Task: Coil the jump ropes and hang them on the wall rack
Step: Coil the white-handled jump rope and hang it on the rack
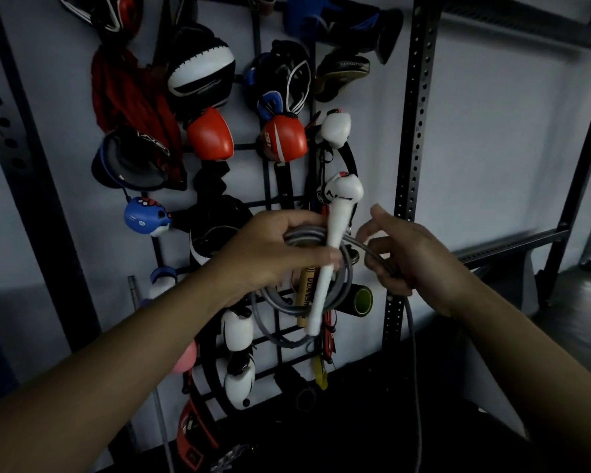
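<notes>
Coiling: grey jump rope (307, 295) is seen gathered into several loops in front of the wall rack (277, 206), not hung on it.
Left hand (270, 254): closed around the top of the coil, the loops and a white handle (330, 268) being pinched together between thumb and fingers.
White handle: held tilted across the coil, its lower end pointing down past the loops.
Right hand (410, 254): partly curled, the free run of rope being gripped by the lower fingers while the index finger and thumb are spread loosely; blurred.
Free rope: is led from the coil through the right hand and hangs down towards the dark floor.
Wall rack: black wire grid on a pale wall, loaded with red boxing gloves (210, 134), white gloves (336, 126), black-and-white pads and a red cloth (123, 87).
Perforated upright (413, 131): stands just right of the rack.
</notes>
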